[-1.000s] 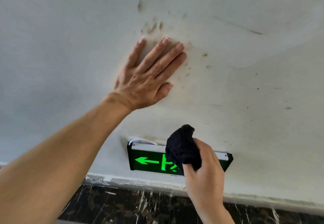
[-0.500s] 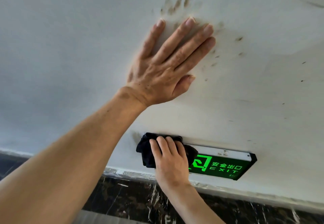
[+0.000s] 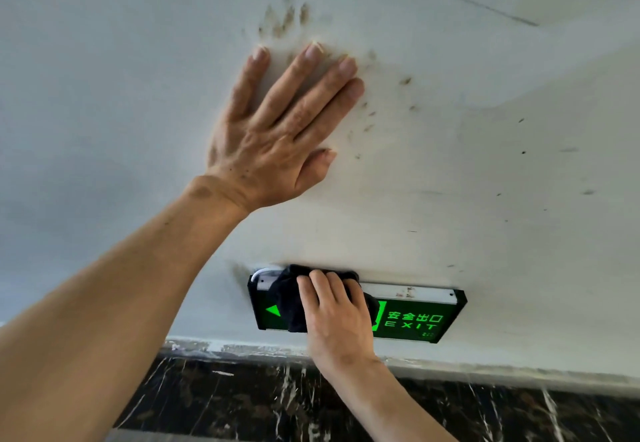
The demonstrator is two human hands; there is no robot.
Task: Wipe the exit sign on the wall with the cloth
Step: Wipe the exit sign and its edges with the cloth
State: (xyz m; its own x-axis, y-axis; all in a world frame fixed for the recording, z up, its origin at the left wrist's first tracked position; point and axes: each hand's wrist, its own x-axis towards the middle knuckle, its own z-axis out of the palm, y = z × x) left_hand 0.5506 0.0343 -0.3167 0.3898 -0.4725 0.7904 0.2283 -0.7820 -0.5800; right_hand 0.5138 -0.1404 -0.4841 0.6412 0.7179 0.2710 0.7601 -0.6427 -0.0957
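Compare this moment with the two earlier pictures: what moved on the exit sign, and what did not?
The right hand carried the black cloth leftward along the exit sign, from its middle to its left end, now draped over the top edge there; the EXIT lettering became uncovered. The hand kept hold of the cloth throughout. The left hand stayed flat on the stained wall; the sign stayed mounted.

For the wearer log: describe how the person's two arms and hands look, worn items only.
Both forearms are bare as far as the view shows: no sleeves, gloves, watch or bands. The left hand carries no ring that can be seen; its fingernails are short. The right hand is likewise bare, with no jewellery showing. Neither arm has visible tattoos or printed markings.
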